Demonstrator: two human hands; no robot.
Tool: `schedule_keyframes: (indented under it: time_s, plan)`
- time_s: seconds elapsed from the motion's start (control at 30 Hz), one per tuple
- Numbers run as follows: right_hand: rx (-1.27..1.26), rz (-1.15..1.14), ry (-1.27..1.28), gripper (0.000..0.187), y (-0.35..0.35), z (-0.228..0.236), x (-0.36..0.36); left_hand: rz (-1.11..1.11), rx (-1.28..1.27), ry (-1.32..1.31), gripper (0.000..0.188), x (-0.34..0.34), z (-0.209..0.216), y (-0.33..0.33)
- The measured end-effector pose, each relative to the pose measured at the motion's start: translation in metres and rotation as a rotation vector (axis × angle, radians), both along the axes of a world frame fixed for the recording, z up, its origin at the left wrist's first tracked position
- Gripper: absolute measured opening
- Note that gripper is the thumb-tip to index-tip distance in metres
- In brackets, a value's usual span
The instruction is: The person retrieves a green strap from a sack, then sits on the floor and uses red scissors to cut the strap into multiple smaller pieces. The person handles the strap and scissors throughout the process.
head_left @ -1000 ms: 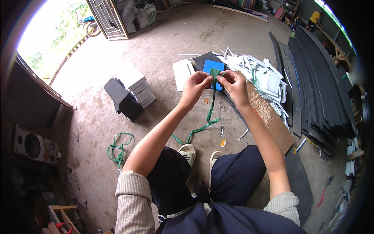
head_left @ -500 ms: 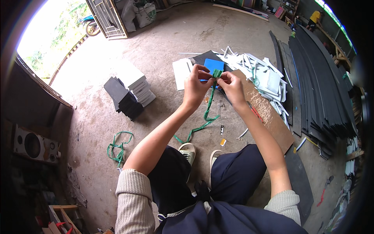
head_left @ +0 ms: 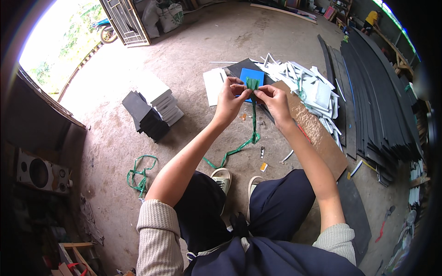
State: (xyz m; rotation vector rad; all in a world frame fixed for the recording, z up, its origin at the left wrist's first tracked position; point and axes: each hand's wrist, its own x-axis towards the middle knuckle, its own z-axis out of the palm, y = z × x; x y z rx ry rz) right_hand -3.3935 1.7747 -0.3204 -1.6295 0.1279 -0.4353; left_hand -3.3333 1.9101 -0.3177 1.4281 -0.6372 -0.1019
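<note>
Between my hands I hold the frayed, fanned-out end of a green plastic raffia string (head_left: 253, 117). My left hand (head_left: 231, 99) is closed, its thumb and index finger pinching the string's left side. My right hand (head_left: 273, 100) pinches it from the right, thumb and finger pressed together. From the pinch the string hangs down, then trails along the floor toward my left shoe (head_left: 222, 177). A blue square sheet (head_left: 252, 74) lies beyond my fingertips, partly hidden by them and the string.
Left of centre stand stacks of black pieces (head_left: 140, 112) and white pieces (head_left: 165, 105). A brown board (head_left: 317, 133), a heap of white offcuts (head_left: 317, 94) and long black strips (head_left: 377, 92) lie right. More green string (head_left: 138, 177) lies left; a person in yellow (head_left: 372, 19) is far right.
My hands have shifted slightly left with the string. Its end now looks spread wider and upright, and the hanging length has swung a little.
</note>
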Motion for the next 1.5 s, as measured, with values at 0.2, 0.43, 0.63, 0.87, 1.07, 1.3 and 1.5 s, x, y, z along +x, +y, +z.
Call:
schedule_keyframes:
  time_s: [0.2, 0.43, 0.63, 0.87, 1.07, 1.3, 1.5]
  plan:
    - [0.133, 0.042, -0.005, 0.016, 0.000, 0.001, -0.003, -0.173, -0.058, 0.076, 0.025, 0.006, -0.008, -0.002]
    - [-0.043, 0.006, -0.008, 0.014, -0.001, 0.004, -0.004, -0.035, 0.193, -0.016, 0.019, -0.001, 0.003, 0.002]
    - [-0.138, -0.032, -0.145, 0.014, -0.004, -0.001, 0.001, -0.094, 0.068, -0.050, 0.022, -0.008, 0.007, 0.003]
    - [-0.268, -0.004, -0.105, 0.009, -0.002, 0.007, -0.004, -0.118, 0.046, -0.021, 0.022, 0.000, 0.006, 0.008]
    - [-0.210, -0.055, -0.170, 0.015, -0.001, 0.005, -0.003, -0.068, 0.093, -0.064, 0.024, 0.001, 0.006, 0.009]
    - [-0.161, -0.067, -0.164, 0.015, 0.001, 0.008, -0.004, -0.096, 0.059, -0.026, 0.019, 0.002, 0.006, 0.010]
    - [0.042, 0.016, -0.152, 0.014, -0.002, 0.009, -0.006, -0.172, -0.127, 0.147, 0.018, -0.001, 0.007, 0.007]
